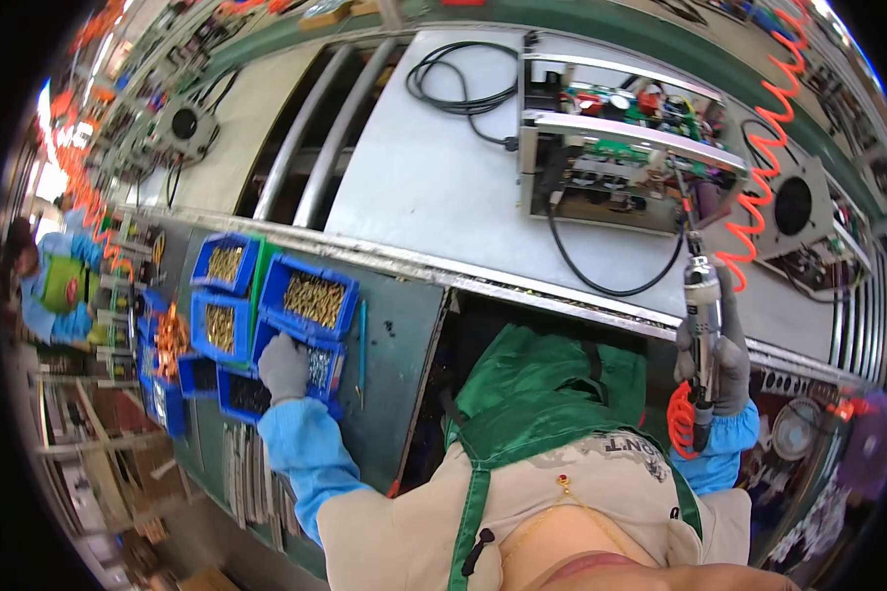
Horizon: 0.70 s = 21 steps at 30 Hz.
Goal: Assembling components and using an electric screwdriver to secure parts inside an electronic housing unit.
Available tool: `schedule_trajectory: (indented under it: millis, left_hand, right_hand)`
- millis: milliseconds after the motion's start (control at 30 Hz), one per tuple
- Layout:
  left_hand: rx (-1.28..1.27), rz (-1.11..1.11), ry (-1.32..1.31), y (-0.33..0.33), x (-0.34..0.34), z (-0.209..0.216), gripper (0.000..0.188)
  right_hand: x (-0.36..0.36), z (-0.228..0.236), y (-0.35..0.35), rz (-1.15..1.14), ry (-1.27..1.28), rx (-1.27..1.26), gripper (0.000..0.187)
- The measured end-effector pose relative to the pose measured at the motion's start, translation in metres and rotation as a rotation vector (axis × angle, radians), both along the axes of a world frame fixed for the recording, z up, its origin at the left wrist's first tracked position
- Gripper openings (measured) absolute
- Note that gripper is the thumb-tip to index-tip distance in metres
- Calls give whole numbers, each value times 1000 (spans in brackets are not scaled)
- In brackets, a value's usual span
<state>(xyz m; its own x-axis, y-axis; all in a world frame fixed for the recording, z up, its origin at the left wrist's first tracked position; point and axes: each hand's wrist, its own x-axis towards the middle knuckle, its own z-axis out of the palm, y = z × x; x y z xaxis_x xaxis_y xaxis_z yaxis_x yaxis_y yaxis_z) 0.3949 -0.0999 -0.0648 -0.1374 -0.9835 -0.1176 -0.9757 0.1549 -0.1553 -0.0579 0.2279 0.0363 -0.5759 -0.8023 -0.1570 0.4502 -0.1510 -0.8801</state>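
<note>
The left hand, in a grey glove and a light-blue sleeve, is down in a blue bin of silver screws on the dark green table; its fingertips are hidden, so I cannot tell how far its grip is spread or whether it has hold of a screw. The right hand, gloved likewise, has its grip closed around the body of a silver pneumatic screwdriver, fingers on one side and palm on the other. The screwdriver stands nearly upright in the view, its bit end pointing at the near right corner of a metal electronics chassis; whether the bit touches it I cannot tell. A red coiled hose is beside the screwdriver's lower end, and another orange coiled hose hangs just to the right of the chassis. The chassis, with circuit boards showing between its rails, sits on the pale metal table, with a coiled black cable to its left and a black lead looping in front. To its right is a second chassis with a round black fan. Just behind the left hand is a larger blue bin of brass screws, and a thin blue pen-like stick lies to the right of the bins. Farther left, a co-worker wears blue sleeves and a green apron.
</note>
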Motion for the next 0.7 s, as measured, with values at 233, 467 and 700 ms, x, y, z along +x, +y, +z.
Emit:
schedule_trajectory:
  millis: [233,467,700]
  left_hand:
    - [12,45,-72,-1,-13,6,22]
    - [-290,-109,822,12,-34,67,23]
    - [247,-736,1342,7,-280,152,20]
  right_hand:
    - [0,9,-1,-42,-88,63,108]
    - [-3,15,-2,-13,4,134,107]
    - [-4,14,1,9,-52,228,110]
